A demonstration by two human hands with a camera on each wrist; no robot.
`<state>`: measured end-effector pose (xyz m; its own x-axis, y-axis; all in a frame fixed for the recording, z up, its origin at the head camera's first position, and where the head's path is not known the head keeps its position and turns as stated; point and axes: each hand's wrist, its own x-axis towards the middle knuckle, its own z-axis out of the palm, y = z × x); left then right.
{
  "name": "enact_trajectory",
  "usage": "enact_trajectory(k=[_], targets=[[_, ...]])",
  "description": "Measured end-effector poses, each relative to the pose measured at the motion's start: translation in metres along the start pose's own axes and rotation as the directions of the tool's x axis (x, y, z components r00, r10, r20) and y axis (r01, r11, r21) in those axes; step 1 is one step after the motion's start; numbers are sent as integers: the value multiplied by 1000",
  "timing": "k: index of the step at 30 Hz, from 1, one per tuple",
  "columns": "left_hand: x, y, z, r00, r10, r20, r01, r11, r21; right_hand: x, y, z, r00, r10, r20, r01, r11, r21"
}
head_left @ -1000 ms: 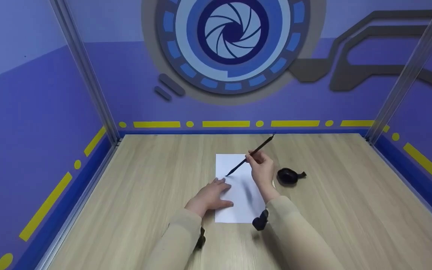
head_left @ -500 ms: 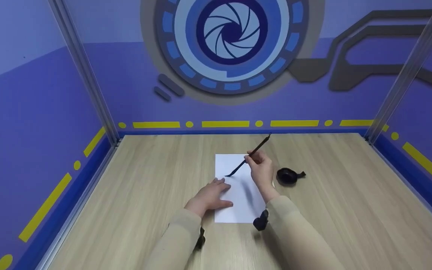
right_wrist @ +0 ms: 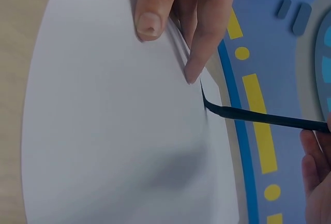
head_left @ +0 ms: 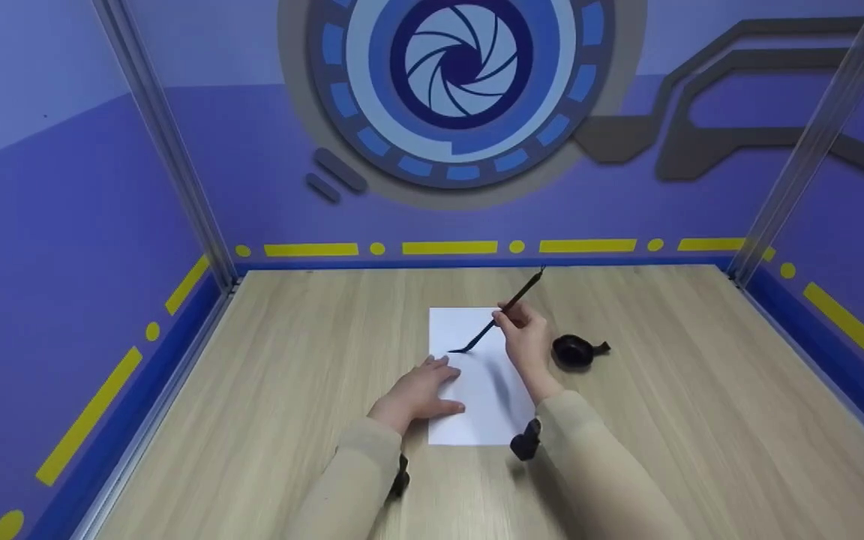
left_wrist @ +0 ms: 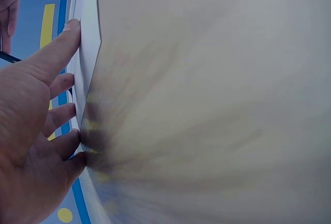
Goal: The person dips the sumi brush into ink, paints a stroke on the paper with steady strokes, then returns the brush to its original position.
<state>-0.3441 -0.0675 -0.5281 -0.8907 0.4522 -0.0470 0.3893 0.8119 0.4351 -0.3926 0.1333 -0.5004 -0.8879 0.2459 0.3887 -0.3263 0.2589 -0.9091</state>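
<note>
A sheet of white paper (head_left: 477, 405) lies on the wooden table. My right hand (head_left: 525, 337) pinches a dark ink brush (head_left: 520, 292) partway along its handle. The brush slants down to the left, and its black tip (right_wrist: 212, 107) bends against the paper in the right wrist view. With fingers spread, my left hand (head_left: 423, 390) rests on the paper's left side, its fingertips just below the brush tip. In the left wrist view the left hand (left_wrist: 39, 100) touches the sheet's edge.
A small black ink dish (head_left: 574, 352) with a short handle stands to the right of the paper. Purple wall panels (head_left: 267, 165) enclose the table (head_left: 312, 337) at the back and sides. Black straps (head_left: 526, 440) show at the cuffs.
The brush tip has pressed down and bent over, trailing slightly left on the paper. My right hand has shifted a little; the left hand stays in place on the sheet.
</note>
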Motion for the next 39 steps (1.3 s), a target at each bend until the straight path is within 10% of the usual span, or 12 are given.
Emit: enact_trajectory(k=[39], targets=[[-1,0,0,1000,-15,1,15,999,-30,8,5,-24,998,-5,-61,-2,993,-120]])
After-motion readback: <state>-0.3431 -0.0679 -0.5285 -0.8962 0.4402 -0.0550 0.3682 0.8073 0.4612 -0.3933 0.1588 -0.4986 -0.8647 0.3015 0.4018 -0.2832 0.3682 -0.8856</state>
